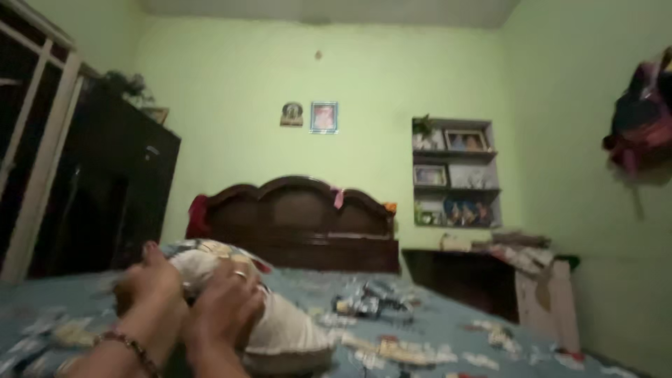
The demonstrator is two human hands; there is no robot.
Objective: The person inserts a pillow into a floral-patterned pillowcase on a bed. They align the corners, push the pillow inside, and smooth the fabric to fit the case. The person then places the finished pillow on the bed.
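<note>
Your left hand (150, 280) and right hand (224, 304) both clamp a white pillow (287, 325) lying on the patterned bedspread (448, 329), its cover looks only partly handled, blur hides the rest.

The soft white cloth pillow (280, 325) looks matt and creased under both hands. The blue patterned cotton bedsheet (448, 329) is matt too. At the far end, the dark carved wooden headboard (301, 220) shows a smooth, slightly glossy polish. The green plastered wall (364, 77) is flat matt.
</note>
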